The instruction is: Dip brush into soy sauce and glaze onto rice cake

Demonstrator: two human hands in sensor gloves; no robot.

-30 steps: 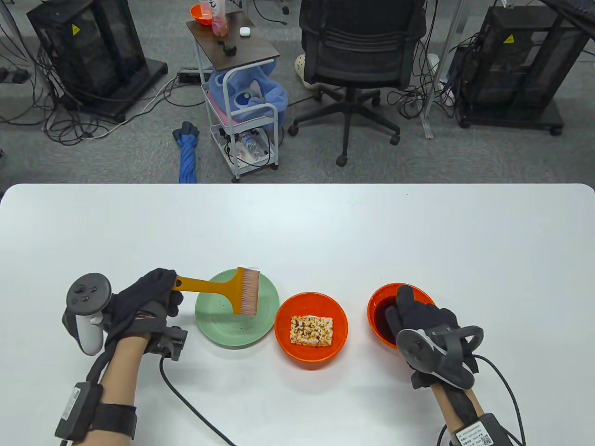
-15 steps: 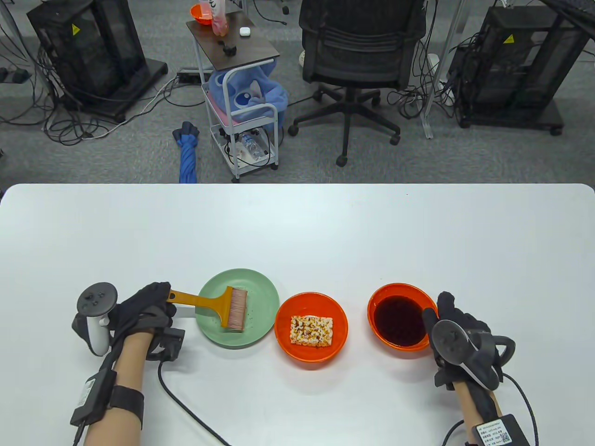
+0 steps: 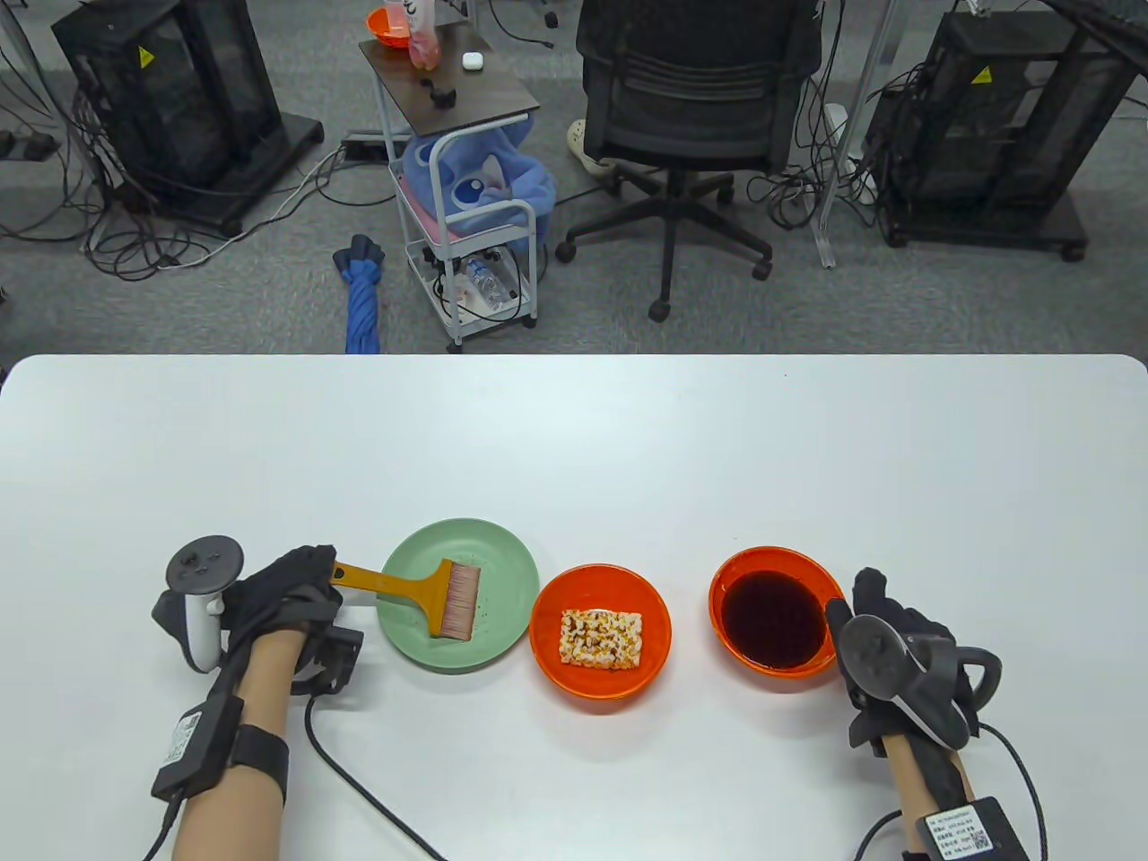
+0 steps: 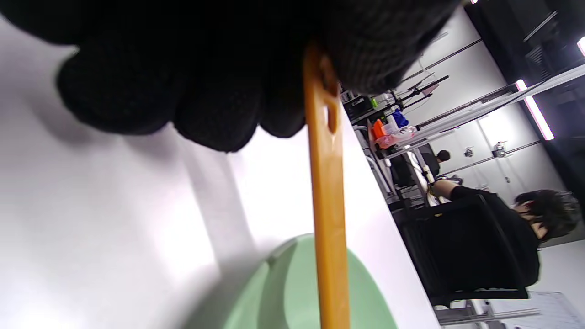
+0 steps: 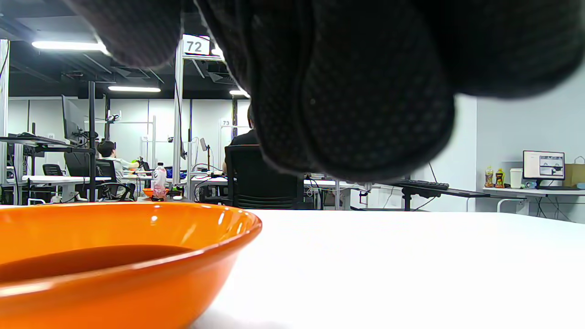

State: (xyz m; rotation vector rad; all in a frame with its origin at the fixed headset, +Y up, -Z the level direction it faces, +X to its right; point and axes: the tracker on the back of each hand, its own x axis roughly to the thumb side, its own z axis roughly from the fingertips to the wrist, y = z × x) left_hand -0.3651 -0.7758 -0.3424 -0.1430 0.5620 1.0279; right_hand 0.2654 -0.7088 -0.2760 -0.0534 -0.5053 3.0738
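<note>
Near the front edge of the worktop, toward its left end, my left hand grips the end of the brush handle, fingers wrapped around it. The brush's long axis runs away from that hand toward the right end of the worktop, and its bristle head lies on the green plate.

The soy sauce bowl sits well apart from the brush, toward the right end, with the rice cake bowl between them. So I judge the dip needs a long carry to the right, passing over the rice cake. The sauce bowl holds dark liquid well below its rim; the middle bowl holds the single rectangular cake, which already looks browned in patches.

My right hand is far nearer the sauce, resting just beside that bowl's right rim. I cannot tell whether it touches the rim, or how its fingers lie.
</note>
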